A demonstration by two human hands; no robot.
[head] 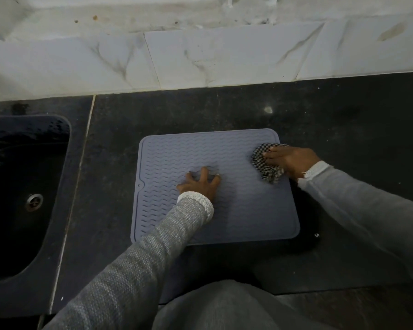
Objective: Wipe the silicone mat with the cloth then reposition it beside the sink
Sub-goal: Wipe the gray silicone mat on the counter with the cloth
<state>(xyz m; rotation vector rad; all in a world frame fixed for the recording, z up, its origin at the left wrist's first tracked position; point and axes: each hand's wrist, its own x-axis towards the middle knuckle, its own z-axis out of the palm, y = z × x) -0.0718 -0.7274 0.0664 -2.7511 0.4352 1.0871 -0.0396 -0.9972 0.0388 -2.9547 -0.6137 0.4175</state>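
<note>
Mat: grey-blue square silicone mat with wavy ribs [243, 206], flat on dark speckled stone counter [200, 110]; well apart from black sink [62, 144] at left, bare counter between.
Cloth: black-and-white checked cloth [262, 163], bunched on mat's right part, near far right corner; frayed end trailing toward near side.
Right hand: right hand [291, 160] pressed palm-down on cloth, fingers extended along its top, closed against fabric, not curled round it.
Left hand: left hand [200, 184] planted near mat centre, fingers spread open, tips bearing down; nothing gripped.
Step in hand: wiping, judged early to midway; cloth at one edge only, repositioning not yet begun.
Technique, pressure: kept even under flat palm so cloth reached into grooves between ribs.
Technique, direction: strokes best run along rib lines, in overlapping passes from far edge toward near edge.
Technique, anchoring: left hand to shift clear ahead of cloth, else patch beneath left unwiped.
Risk: mat likely to slide or buckle on smooth stone if anchor lifted mid-stroke.
Wetness of mat: could not tell.
</note>
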